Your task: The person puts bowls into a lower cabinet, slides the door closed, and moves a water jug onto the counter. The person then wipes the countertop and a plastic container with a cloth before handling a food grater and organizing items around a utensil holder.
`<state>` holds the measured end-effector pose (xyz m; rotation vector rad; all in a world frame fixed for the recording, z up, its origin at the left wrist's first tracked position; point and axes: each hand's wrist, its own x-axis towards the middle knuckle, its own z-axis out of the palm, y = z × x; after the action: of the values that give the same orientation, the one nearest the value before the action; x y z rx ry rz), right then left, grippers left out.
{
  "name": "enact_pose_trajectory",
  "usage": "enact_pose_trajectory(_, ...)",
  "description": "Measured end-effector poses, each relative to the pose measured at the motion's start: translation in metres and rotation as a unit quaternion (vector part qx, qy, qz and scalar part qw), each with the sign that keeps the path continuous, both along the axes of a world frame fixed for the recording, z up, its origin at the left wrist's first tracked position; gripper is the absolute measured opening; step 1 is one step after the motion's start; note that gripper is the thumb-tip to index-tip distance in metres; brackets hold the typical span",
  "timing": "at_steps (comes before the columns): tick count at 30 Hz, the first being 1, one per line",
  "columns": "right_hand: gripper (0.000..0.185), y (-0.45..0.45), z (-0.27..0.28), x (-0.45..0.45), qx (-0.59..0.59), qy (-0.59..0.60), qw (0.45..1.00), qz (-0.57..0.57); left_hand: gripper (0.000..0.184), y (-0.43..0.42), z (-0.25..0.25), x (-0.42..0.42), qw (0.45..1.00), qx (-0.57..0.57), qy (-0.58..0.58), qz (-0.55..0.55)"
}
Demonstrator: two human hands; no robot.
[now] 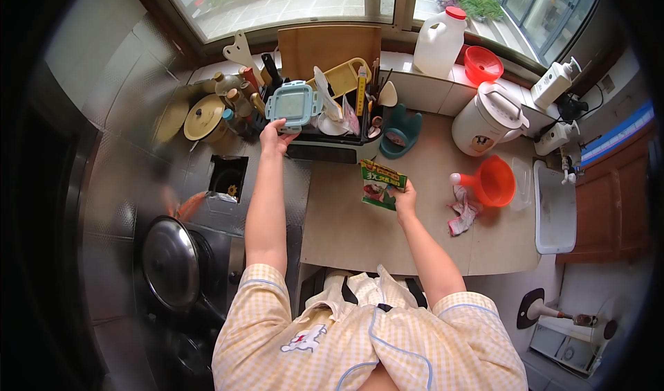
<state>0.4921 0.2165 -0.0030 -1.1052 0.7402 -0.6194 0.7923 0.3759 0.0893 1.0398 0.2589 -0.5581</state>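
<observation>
My left hand point(275, 136) is closed on the near edge of a light blue lidded container point(293, 105), at the front left of the crowded rack by the window. Over the counter, my right hand point(405, 198) grips the right side of a green food packet point(380, 185), whose printed front faces up. A teal holder point(400, 131) stands just behind the packet. To the right of my right hand lies a crumpled pink and white cloth point(462, 211), beside a red-orange ladle-like vessel point(494, 181).
A lidded pan point(171, 263) sits on the stove at the left. Bottles point(238, 102) and a lidded pot point(205, 117) stand behind it. At the right are a white kettle point(487, 120), a plastic jug point(440, 43), a red funnel point(483, 64) and a white sink point(555, 211).
</observation>
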Motion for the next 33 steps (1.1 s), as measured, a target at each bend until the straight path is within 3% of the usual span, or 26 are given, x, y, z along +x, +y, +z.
enact_pose_trajectory(5, 0.019, -0.012, -0.044, 0.004, 0.013, 0.006, 1.000, -0.020, 0.032, 0.047, 0.016, -0.039, 0.999, -0.044, 0.001, -0.018)
enact_pose_trajectory(9, 0.018, -0.007, -0.034, 0.003, -0.053, 0.077, 0.996, 0.008, 0.031, 0.091, -0.004, -0.089, 0.997, -0.057, 0.023, -0.043)
enact_pose_trajectory(15, 0.025, -0.011, -0.089, -0.008, -0.152, 0.120, 0.981, 0.008, 0.035, 0.110, -0.086, -0.173, 0.995, 0.044, 0.051, -0.075)
enact_pose_trajectory(20, 0.030, -0.016, -0.086, -0.017, -0.114, 0.124, 0.984, 0.065, 0.035, 0.094, -0.122, -0.227, 0.989, 0.091, 0.094, -0.070)
enact_pose_trajectory(22, 0.032, -0.019, -0.082, -0.020, -0.111, 0.137, 0.981, 0.077, 0.034, 0.087, -0.130, -0.237, 0.989, 0.090, 0.091, -0.073)
enact_pose_trajectory(24, 0.039, -0.020, -0.083, -0.025, -0.171, 0.242, 0.952, 0.082, 0.036, 0.085, -0.136, -0.244, 0.989, 0.092, 0.076, -0.092)
enact_pose_trajectory(30, 0.045, -0.022, -0.097, -0.036, -0.128, 0.312, 0.933, 0.122, 0.029, 0.071, -0.124, -0.258, 0.985, 0.157, 0.009, -0.071)
enact_pose_trajectory(33, 0.045, -0.023, -0.142, -0.038, -0.161, 0.229, 0.956, 0.086, 0.031, 0.071, -0.126, -0.259, 0.967, 0.250, 0.009, -0.054)
